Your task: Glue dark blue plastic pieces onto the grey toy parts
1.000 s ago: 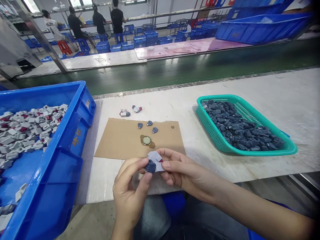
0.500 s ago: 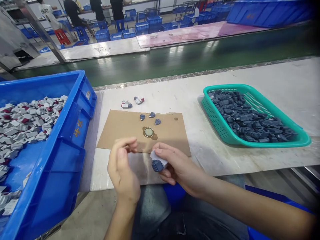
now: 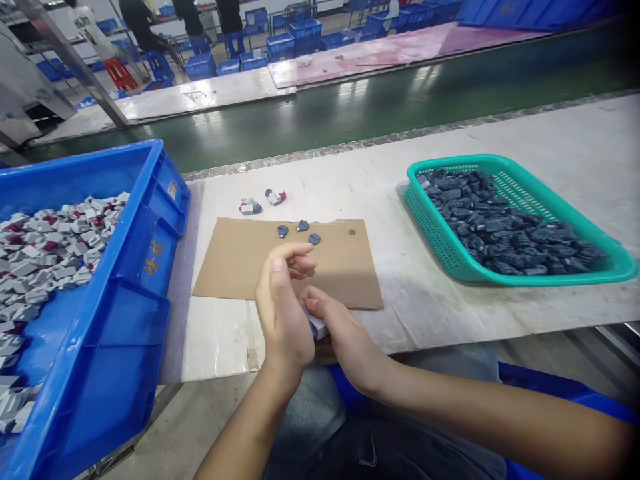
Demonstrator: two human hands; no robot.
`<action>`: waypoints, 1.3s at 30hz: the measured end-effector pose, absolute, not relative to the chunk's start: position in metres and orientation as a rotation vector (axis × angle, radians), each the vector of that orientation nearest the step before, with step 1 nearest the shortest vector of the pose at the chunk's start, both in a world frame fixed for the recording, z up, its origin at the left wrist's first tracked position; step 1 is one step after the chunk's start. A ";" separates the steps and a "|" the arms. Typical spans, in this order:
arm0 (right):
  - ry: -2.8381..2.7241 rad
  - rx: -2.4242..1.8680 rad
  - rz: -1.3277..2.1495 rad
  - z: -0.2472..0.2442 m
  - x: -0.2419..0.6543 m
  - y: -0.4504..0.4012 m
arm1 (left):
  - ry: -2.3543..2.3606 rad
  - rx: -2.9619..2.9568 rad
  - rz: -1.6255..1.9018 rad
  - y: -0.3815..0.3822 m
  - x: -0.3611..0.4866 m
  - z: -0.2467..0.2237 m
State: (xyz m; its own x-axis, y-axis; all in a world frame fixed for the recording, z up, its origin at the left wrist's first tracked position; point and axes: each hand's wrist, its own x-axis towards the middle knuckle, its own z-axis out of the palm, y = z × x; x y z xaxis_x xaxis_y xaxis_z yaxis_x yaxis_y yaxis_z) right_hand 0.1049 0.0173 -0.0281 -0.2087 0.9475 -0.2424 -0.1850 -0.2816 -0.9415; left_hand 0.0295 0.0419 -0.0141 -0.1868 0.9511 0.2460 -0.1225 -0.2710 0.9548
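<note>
**Hands meet over one small part at the tabletop edge**

Hands come first: two of them, close together at 6 o'clock. The right hand (image 3: 340, 333) is closed around one white and grey part (image 3: 318, 327), mostly hidden between the hands at the near edge of the tabletop (image 3: 575, 147). The left hand (image 3: 285, 307) holds nothing that shows; its fingers are loosely curled, thumb and forefinger narrowly apart, over the cardboard sheet (image 3: 235, 260). On the sheet's far edge, at 12 o'clock from the hands, lie three dark blue pieces (image 3: 300, 231). Just beyond them, two white and red assemblies (image 3: 261, 202) rest on the bare tabletop. One blue crate (image 3: 130, 267) at 9 o'clock holds many grey-white parts. One teal basket (image 3: 440, 257) at 2 o'clock is heaped with dark blue pieces, too many to count.
</note>
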 end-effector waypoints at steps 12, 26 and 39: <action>-1.111 -1.177 1.448 -0.037 0.107 0.010 | 1.107 1.156 1.526 0.034 0.038 -0.012; -1.060 -1.091 1.238 -0.038 0.105 0.005 | 1.141 1.434 1.505 0.030 0.044 -0.015; -0.733 -1.027 1.385 -0.041 0.107 0.007 | 1.093 1.445 1.464 0.040 0.054 -0.012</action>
